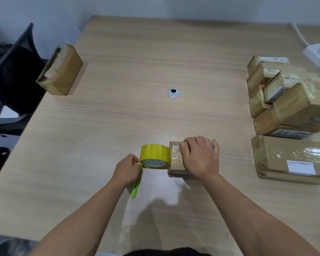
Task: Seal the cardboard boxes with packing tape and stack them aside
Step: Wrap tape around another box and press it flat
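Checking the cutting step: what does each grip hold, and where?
The left grip holds the green cutter near its upper end; right grip clasps the small box from above.

A pale wood-grain table [155, 52] stretches ahead of the left hand [127, 170] and the right hand [199, 157]. A round silver cable grommet [173, 93] sits well ahead of both. A black chair [13, 76] stands far left of the left hand. A white wall [155, 6] lies beyond the table, and a white power strip [318, 54] lies far ahead-right of the right hand.
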The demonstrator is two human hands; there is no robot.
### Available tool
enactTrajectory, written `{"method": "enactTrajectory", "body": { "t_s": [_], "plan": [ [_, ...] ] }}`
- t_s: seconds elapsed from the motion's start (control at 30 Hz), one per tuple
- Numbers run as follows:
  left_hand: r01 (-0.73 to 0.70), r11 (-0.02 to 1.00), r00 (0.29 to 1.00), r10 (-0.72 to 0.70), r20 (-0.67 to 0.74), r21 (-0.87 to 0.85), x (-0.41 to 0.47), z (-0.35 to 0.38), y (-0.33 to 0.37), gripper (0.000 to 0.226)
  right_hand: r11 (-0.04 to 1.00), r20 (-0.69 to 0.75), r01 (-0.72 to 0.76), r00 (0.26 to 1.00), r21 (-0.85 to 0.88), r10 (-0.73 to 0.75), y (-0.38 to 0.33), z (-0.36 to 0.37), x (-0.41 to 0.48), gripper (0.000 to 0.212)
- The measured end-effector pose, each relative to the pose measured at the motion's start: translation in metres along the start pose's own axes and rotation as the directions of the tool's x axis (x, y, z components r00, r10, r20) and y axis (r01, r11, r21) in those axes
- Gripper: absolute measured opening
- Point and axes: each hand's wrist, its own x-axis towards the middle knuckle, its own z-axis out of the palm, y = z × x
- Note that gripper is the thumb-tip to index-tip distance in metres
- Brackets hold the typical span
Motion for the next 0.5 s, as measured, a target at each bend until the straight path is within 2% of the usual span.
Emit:
{"method": "enactTrajectory", "body": {
  "t_s": [0.07, 0.13, 0.27, 0.4, 0.5],
  "plan": [
    [-0.079, 0.992, 0.996, 0.074, 0.056, 0.097, -0.003, 0.008, -0.004, 0.021, 1.0, -0.006, -0.007, 1.0, -0.03, 0.007, -0.001, 0.0, 0.001, 0.037],
    [-0.123, 0.971, 0.992, 0.115, 0.047, 0.206, -0.005, 0.015, -0.006, 0.028, 0.999, 0.006, -0.006, 1.0, -0.043, 0.006, 0.001, 0.0, 0.0, 0.037],
    [-0.142, 0.935, 0.99, 0.143, 0.023, 0.325, -0.001, 0.019, -0.008, 0.019, 0.999, -0.001, 0.002, 1.0, -0.051, -0.002, 0.002, 0.001, 0.001, 0.036],
    [-0.045, 0.963, 0.997, 0.062, -0.055, 0.267, 0.013, -0.006, -0.008, 0.013, 0.998, -0.021, 0.003, 1.0, -0.056, -0.004, 0.002, 0.003, 0.001, 0.036],
    [-0.098, 0.974, 0.974, 0.136, -0.181, 0.203, 0.018, -0.037, -0.006, 0.012, 0.998, -0.043, 0.008, 0.999, -0.057, -0.011, 0.003, 0.004, 0.0, 0.036]
  ]
}}
